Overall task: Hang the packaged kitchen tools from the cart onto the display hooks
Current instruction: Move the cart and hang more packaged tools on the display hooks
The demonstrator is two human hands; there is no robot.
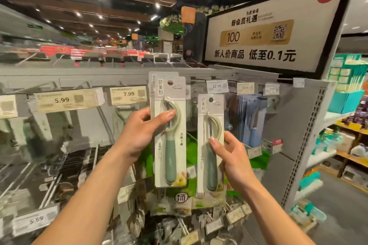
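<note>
Both hands were up at frame centre, each closed on a carded peeler pack. Left hand (137,133) pinched the left peeler pack (169,131) by its left edge, thumb pressed over the peeler's curved head, fingers behind the card. That pack stood upright, slightly higher in the frame, with its hang hole (170,82) near the top; more cards showed stacked behind it. Right hand (232,155) gripped the right peeler pack (210,145) from its right edge, thumb across the front near the blade, other fingers behind. This pack sat lower and just right of the first, edges close; couldn't tell if they touched.

Behind them: grey display rack (294,125) with price tags, 5.99 tag (62,100) at left, 7.99 tag (128,94) beside it, 12.90 tag (217,86) right of centre. Promo sign (258,38) filled the upper right. Lower frame was blurred hooks and tags.
</note>
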